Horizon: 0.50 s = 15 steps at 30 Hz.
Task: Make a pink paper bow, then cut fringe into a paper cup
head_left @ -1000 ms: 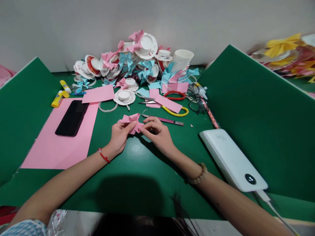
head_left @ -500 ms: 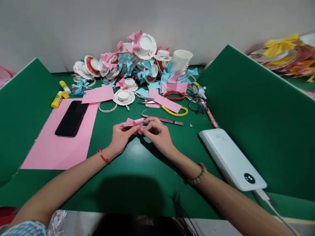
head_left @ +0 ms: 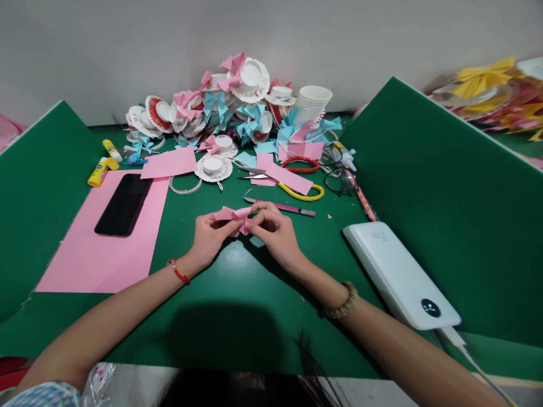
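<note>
A small folded pink paper bow (head_left: 235, 216) is pinched between both my hands just above the green table (head_left: 237, 294). My left hand (head_left: 208, 236), with a red string on its wrist, grips the bow's left side. My right hand (head_left: 275, 230), wearing a beaded bracelet, pinches the bow's middle and right side with its fingertips. Just behind my hands lies a pink-handled craft knife (head_left: 282, 207).
A black phone (head_left: 124, 204) lies on a pink sheet (head_left: 97, 249) at left, with glue sticks (head_left: 102, 168) behind. A white power bank (head_left: 399, 276) sits at right. Scissors (head_left: 292, 178), glasses (head_left: 341, 179), stacked cups (head_left: 313, 103) and paper-plate decorations (head_left: 220, 110) crowd the back. Green dividers flank both sides.
The pink bow has been squeezed narrower and lifted slightly; my fingers have closed in on its middle. My arms have barely moved.
</note>
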Available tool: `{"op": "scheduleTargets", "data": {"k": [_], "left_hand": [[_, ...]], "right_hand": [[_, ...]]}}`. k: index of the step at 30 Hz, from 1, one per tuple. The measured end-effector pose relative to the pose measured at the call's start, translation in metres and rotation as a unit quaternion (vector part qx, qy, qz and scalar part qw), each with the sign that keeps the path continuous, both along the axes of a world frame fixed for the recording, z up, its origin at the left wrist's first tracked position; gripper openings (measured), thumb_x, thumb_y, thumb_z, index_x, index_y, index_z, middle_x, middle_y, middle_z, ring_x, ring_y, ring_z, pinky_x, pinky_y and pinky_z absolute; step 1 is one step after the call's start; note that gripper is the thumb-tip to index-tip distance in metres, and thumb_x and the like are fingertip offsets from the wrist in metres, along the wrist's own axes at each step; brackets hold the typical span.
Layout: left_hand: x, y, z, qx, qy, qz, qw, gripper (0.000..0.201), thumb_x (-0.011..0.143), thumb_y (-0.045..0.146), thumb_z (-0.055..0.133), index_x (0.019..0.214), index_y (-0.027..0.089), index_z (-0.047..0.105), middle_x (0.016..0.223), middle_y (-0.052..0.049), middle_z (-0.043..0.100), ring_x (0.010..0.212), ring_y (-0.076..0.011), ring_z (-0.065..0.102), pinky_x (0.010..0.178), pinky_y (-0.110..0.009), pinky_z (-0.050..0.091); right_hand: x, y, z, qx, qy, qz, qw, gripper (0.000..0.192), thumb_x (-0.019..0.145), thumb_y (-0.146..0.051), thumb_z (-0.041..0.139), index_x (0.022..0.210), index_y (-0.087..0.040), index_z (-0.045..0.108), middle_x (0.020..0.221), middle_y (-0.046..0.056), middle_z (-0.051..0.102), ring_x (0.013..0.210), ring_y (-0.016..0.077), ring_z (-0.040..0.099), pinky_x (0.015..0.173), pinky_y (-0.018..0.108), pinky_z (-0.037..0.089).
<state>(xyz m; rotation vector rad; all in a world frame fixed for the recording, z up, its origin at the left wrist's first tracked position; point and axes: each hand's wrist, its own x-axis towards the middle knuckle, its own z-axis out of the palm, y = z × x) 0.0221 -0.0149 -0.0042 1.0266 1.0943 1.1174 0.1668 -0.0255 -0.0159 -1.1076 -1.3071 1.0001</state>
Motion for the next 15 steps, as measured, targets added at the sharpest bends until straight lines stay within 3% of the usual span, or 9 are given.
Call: {"op": "scheduleTargets", "data": {"k": [9,15], "left_hand": [[-0.0012,0.0014,-0.0047,0.010,0.000,-0.006,1.000,0.022,0.061,0.031,0.080,0.075,0.014,0.076,0.070,-0.003,0.071,0.062,-0.0091,0.058,0.062,-0.021,0.047],[-0.0012,0.0041,-0.0065,-0.015,-0.064,-0.004,0.998,0.028,0.060,0.029,0.082,0.085,0.018,0.077,0.090,-0.005,0.075,0.078,-0.0113,0.064,0.076,-0.024,0.051]], "right_hand": [[0.0008,-0.0023,0.0032,0.001,-0.011,0.002,1.000,0.020,0.073,-0.029,0.065,0.057,-0.020,0.059,0.094,0.005,0.056,0.076,0.0158,0.053,0.062,0.029,0.043],[-0.0008,-0.0044,0.0036,0.039,-0.047,-0.022,0.998,0.022,0.079,-0.036,0.066,0.064,-0.020,0.062,0.095,0.007,0.056,0.087,0.0195,0.056,0.066,0.031,0.047]]}}
